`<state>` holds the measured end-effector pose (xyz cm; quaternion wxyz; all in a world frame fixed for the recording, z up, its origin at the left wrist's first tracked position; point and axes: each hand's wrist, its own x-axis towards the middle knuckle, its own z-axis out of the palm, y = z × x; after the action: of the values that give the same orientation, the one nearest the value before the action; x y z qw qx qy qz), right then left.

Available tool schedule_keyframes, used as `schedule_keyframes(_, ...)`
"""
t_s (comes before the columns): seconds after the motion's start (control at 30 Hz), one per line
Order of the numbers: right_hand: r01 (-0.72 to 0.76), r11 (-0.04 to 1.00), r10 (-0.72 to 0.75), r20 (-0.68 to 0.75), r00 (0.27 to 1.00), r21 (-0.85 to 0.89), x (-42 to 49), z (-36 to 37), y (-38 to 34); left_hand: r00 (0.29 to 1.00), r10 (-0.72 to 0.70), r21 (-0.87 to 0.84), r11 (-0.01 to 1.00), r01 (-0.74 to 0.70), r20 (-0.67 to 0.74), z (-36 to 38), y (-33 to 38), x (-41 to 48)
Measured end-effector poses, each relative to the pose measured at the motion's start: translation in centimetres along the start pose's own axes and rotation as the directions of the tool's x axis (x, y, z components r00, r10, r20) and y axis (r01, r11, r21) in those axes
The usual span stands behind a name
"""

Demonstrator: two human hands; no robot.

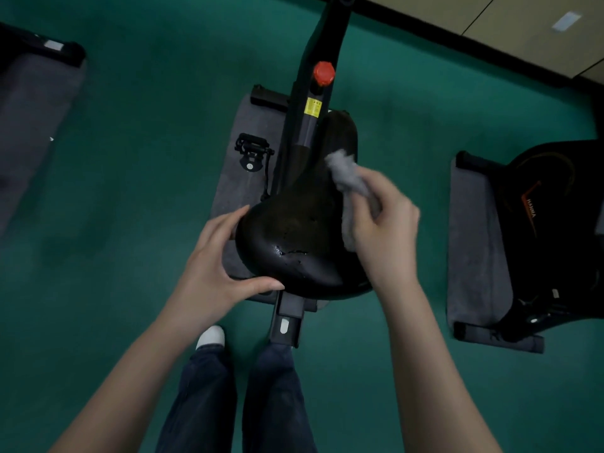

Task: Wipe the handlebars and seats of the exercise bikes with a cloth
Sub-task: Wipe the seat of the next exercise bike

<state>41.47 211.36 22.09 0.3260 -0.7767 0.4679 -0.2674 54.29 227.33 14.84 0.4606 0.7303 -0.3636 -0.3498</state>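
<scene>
A black exercise bike seat (294, 230) fills the middle of the view, worn and cracked at its wide rear end. My left hand (212, 266) holds the seat's left rear edge, fingers along the side and thumb under the back rim. My right hand (382, 223) grips a bunched grey cloth (346, 178) and presses it on the right side of the seat near its narrow nose. The bike frame (313, 93) with a red knob (323, 73) runs away from the seat. The handlebars are out of view.
A grey mat (242, 158) lies under the bike on green floor, with a pedal (253, 152) at the left. Another bike (549, 230) on its own mat stands at the right, a third mat (32, 103) at the left. My legs and a white shoe (210, 336) are below the seat.
</scene>
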Motion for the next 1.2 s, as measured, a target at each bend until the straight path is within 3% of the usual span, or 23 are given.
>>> schedule_keyframes(0.2,0.323,0.943,-0.298,0.235,0.925,-0.078,-3.2,-0.1,0.4,1.0,0.0,-0.041,0.999,0.0,-0.015,0.2,0.4,0.0)
schedule_keyframes(0.37,0.234,0.972,-0.228,0.153,0.961,-0.02,-3.0,-0.1,0.4,1.0,-0.004,-0.052,0.999,0.003,-0.021,0.2,0.3,-0.1)
schedule_keyframes(0.5,0.326,0.945,-0.323,0.251,0.913,0.029,-5.1,0.8,-0.5,1.0,-0.003,-0.064,0.998,0.001,-0.024,0.2,0.2,-0.1)
schedule_keyframes(0.57,0.302,0.953,-0.298,0.27,0.915,0.031,-4.6,1.0,-0.7,1.0,0.0,-0.069,0.998,-0.001,-0.027,0.3,0.2,0.0)
schedule_keyframes(0.77,0.347,0.934,-0.308,0.307,0.9,-0.08,-4.9,1.0,-1.0,0.999,-0.006,-0.077,0.997,0.003,-0.036,0.5,-0.2,-0.1)
schedule_keyframes(0.9,0.357,0.931,-0.334,0.21,0.919,-0.08,-5.3,0.2,0.0,0.999,-0.007,-0.059,0.998,0.005,-0.035,0.5,-0.4,-0.2)
schedule_keyframes(1.03,0.277,0.95,-0.262,0.111,0.959,-0.142,-4.1,1.3,-0.8,0.999,-0.019,-0.067,0.998,0.017,-0.038,0.6,-0.7,-0.2)
schedule_keyframes(1.1,0.26,0.953,-0.241,0.133,0.961,-0.154,-3.5,2.3,-1.7,0.999,-0.013,-0.079,0.997,0.01,-0.04,0.6,-0.7,-0.1)
schedule_keyframes(1.2,0.352,0.928,-0.314,0.249,0.916,-0.122,-3.9,2.4,-2.3,0.999,-0.008,-0.094,0.996,0.003,-0.052,0.6,-0.6,-0.1)
